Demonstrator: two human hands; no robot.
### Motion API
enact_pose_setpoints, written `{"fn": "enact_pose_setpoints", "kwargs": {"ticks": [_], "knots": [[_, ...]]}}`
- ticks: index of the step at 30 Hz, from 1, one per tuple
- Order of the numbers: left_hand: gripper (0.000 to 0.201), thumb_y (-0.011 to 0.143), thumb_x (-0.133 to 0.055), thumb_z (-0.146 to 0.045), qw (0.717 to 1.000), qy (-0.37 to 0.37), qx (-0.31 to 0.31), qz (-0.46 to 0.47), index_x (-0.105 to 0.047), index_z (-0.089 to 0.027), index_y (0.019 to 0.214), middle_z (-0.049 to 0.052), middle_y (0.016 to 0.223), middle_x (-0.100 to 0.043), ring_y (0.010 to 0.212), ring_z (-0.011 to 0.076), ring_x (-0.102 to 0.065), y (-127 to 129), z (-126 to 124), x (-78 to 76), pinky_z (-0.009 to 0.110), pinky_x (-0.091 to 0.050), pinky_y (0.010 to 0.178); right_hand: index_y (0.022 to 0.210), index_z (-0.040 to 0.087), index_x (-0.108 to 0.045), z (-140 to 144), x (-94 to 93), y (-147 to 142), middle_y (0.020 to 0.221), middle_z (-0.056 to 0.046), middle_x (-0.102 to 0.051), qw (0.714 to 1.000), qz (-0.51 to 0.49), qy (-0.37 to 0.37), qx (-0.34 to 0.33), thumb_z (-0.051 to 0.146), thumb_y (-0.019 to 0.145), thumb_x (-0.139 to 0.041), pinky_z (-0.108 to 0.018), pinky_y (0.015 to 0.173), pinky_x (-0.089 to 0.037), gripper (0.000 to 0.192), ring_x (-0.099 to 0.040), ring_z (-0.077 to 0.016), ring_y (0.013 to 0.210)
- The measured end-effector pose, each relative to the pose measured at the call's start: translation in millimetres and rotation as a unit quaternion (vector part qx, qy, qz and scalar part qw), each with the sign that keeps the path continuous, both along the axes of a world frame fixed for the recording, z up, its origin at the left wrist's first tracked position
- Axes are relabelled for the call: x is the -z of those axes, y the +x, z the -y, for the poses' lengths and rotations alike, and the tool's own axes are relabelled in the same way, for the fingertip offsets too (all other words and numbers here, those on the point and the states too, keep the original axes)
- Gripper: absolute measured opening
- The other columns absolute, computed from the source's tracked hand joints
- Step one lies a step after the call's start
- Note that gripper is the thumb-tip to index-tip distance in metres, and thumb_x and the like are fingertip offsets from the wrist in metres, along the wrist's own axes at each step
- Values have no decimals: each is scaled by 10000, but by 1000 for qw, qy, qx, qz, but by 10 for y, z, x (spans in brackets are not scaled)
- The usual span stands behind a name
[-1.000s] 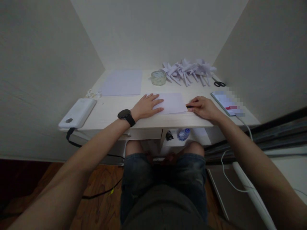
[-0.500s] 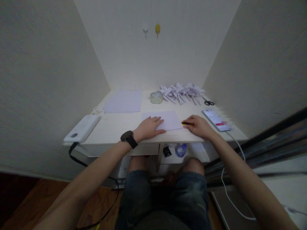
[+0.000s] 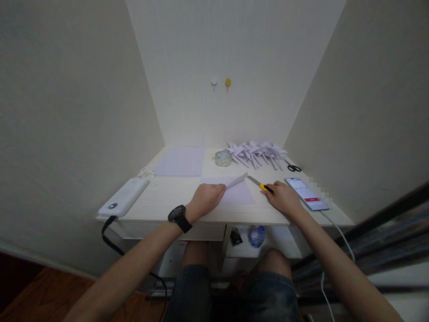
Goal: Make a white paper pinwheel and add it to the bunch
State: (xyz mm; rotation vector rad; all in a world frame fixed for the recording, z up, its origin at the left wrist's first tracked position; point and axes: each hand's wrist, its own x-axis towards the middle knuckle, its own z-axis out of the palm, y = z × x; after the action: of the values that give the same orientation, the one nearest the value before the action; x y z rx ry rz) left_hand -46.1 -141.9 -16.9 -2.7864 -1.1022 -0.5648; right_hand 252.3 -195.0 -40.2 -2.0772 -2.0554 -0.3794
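Note:
My left hand (image 3: 205, 198), with a black watch on its wrist, pinches a narrow strip of white paper (image 3: 236, 181) that lifts up off the desk. Under it a pale sheet of paper (image 3: 239, 193) lies flat near the desk's front edge. My right hand (image 3: 284, 197) is closed on a yellow and black utility knife (image 3: 259, 184), its blade out and pointing left towards the strip. The two hands are about a hand's width apart.
On the white desk (image 3: 157, 203): a white power bank (image 3: 123, 203) at the left, a second sheet (image 3: 181, 161), a tape roll (image 3: 223, 158), a pile of folded paper shapes (image 3: 256, 151), scissors (image 3: 294, 167), a lit phone (image 3: 306, 193). A water bottle (image 3: 256, 235) lies below. Walls close both sides.
The view has tilted up. My left hand went from lying flat on the sheet to lifting a cut strip. The knife's blade now shows, held farther back on the desk.

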Motion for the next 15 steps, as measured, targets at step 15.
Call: {"fn": "enact_pose_setpoints", "kwargs": {"ticks": [15], "knots": [[342, 853, -531, -320, 811, -51, -309, 494, -742, -96, 1001, 93, 974, -756, 879, 219, -687, -854, -1148, -422, 281, -522, 758, 1291, 184, -610, 69, 147, -592, 1339, -179, -597, 958, -78, 123, -246, 375, 942, -527, -526, 1028, -466, 406, -515, -331, 1288]]}}
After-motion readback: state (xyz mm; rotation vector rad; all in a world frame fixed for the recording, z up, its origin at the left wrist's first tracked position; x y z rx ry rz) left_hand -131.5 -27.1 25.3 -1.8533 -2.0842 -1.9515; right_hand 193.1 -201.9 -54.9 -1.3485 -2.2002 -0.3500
